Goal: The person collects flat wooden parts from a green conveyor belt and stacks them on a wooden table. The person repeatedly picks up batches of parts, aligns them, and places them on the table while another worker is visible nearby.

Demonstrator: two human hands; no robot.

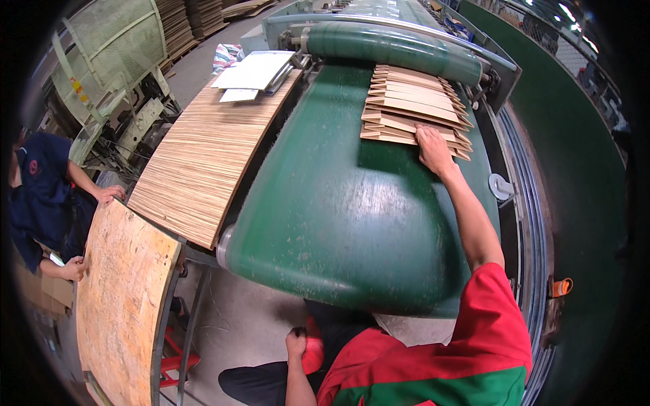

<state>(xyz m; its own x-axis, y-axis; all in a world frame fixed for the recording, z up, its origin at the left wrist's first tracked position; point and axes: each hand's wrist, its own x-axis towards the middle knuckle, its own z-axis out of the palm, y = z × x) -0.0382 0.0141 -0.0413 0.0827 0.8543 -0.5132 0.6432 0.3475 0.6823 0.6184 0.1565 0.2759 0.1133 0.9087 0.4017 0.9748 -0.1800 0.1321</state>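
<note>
Grey concrete floor (223,318) below, stacked cardboard piles (177,24) far back left, a pale green mesh guard (115,40), bright ceiling lights (565,13) top right.

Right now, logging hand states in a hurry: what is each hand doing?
Left hand: closed in a fist by the knee; whether it holds anything cannot be told.
Right hand: open, flat on the cardboard stack.
</note>
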